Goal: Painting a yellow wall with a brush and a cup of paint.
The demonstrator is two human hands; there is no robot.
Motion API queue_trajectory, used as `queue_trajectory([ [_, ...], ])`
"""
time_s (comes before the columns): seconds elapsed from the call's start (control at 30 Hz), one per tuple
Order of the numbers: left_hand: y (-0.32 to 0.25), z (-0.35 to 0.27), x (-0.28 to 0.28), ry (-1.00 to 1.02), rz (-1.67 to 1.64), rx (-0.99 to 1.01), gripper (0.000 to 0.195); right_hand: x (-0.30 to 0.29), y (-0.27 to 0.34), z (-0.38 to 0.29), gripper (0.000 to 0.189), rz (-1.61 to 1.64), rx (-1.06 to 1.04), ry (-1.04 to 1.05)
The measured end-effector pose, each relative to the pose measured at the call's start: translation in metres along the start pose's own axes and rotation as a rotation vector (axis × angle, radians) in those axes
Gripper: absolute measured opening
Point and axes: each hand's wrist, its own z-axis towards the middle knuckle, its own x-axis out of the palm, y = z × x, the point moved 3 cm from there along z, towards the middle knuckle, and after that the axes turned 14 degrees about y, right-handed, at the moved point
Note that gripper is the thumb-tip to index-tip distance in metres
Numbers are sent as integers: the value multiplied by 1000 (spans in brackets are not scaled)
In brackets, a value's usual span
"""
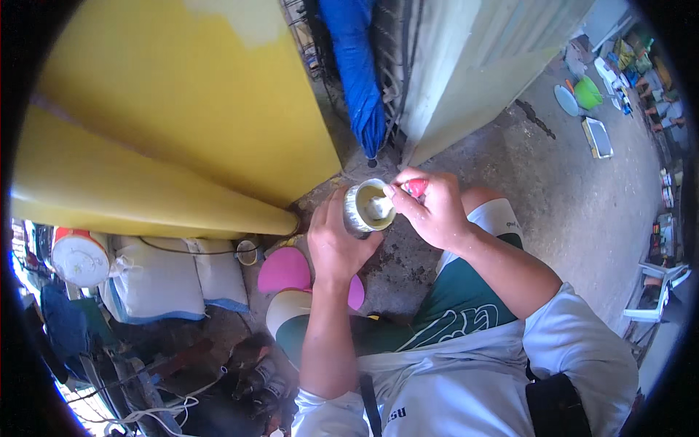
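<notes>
A small round container (354, 210) with paint-like smears on its outside is held in my left hand (333, 237), its mouth tilted towards me. Pale, creamy material shows inside it. My right hand (431, 210) is closed around a tool with a red handle (416, 187); its whitish working end (380, 207) dips into the container. The coated end does not show well enough to tell what kind of tool it is. Both hands are above the concrete floor, between my bent knees, in front of the yellow wall corner.
Yellow wall (191, 120) at the left, pale wall (464, 82) at the right, a rolled blue cover (355, 82) between them. White sacks (158, 278), a lidded bucket (81, 258) and a cup (247, 252) sit left. A paint tray (599, 137) and green bucket (588, 93) lie far right.
</notes>
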Motion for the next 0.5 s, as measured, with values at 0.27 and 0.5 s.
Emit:
queue_trajectory([
  [0.27, -2, 3, -13, -62, -114, -39, 70, -14, -24, 15, 24, 771, 271, -19],
  [0.5, 7, 1, -16, -126, -150, -115, 68, -18, -39, 21, 22, 795, 286, -72],
])
